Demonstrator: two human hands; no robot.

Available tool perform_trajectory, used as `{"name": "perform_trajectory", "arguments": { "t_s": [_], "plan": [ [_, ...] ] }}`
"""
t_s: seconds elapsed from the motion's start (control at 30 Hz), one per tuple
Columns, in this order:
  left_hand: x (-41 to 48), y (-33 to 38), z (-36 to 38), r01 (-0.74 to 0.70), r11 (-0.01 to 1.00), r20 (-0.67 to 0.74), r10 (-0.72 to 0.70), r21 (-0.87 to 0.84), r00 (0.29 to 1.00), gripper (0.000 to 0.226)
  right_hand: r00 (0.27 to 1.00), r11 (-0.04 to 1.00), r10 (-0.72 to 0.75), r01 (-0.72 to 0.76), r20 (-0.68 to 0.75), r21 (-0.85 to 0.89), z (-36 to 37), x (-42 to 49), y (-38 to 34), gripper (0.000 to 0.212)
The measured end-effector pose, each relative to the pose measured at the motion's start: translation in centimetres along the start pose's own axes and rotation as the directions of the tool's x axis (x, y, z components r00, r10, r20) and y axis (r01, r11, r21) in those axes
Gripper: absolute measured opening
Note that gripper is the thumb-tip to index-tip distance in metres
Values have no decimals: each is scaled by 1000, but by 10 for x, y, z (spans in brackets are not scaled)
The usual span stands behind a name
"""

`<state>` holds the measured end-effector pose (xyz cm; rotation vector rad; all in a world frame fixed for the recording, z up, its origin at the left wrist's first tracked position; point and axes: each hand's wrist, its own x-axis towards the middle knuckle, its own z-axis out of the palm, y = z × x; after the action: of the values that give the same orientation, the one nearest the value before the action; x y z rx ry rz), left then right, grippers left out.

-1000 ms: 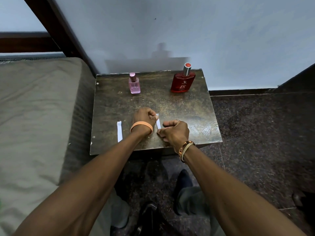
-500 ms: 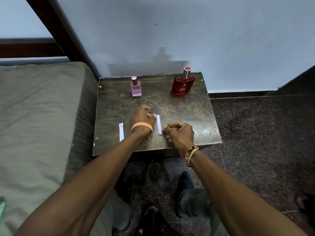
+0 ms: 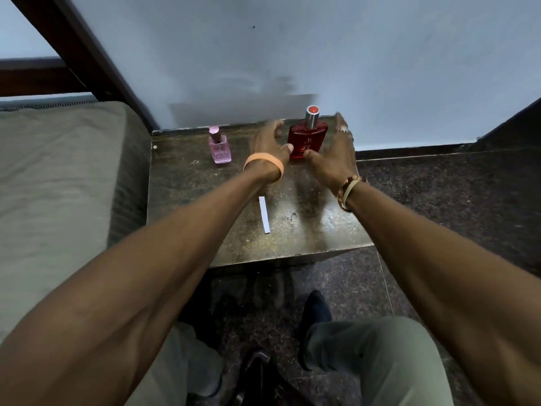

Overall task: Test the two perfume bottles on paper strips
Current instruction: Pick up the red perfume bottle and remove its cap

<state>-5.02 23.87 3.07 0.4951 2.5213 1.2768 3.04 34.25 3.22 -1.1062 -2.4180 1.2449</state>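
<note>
A red perfume bottle [image 3: 306,139] with a silver, red-topped cap stands at the back right of the small dark table [image 3: 187,189]. My left hand [image 3: 270,142] and my right hand [image 3: 336,150] flank it, fingers spread; neither grips the bottle. A small pink perfume bottle [image 3: 220,148] stands to the left, apart from my hands. One white paper strip [image 3: 264,214] lies flat on the table between my forearms. My left forearm hides the second strip.
A grey-green mattress [image 3: 58,177] adjoins the table's left side. A pale wall rises directly behind the bottles. Dark speckled floor lies to the right and in front, where my knees and a shoe show.
Both hands left the paper strip near the table's front, opened, and reached back to either side of the red bottle. The strip stays on the table.
</note>
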Motion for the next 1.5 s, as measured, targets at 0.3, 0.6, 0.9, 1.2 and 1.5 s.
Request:
{"name": "perform_trajectory", "arguments": {
  "t_s": [0.3, 0.6, 0.9, 1.2, 1.5],
  "plan": [
    [10, 7, 13, -12, 992, -14, 10, -129, 1000, 38, 997, 992, -81, 82, 16, -96, -11, 13, -6, 45],
    [-36, 35, 12, -69, 978, 80, 87, -199, 993, 37, 997, 999, -15, 11, -69, -53, -47, -41, 3, 39],
    [-88, 48, 50, -26, 988, 163, 50, -149, 985, 35, 990, 991, 89, -99, -113, -89, -80, -91, 41, 36],
    [-105, 45, 56, 33, 997, 205, -18, -68, 979, 37, 986, 979, 141, -153, -94, -134, -74, -109, 58, 37],
    [-106, 47, 45, -22, 994, 254, 49, -110, 966, 53, 992, 974, 120, -125, -38, -187, -73, -106, 56, 40]
  ]
}}
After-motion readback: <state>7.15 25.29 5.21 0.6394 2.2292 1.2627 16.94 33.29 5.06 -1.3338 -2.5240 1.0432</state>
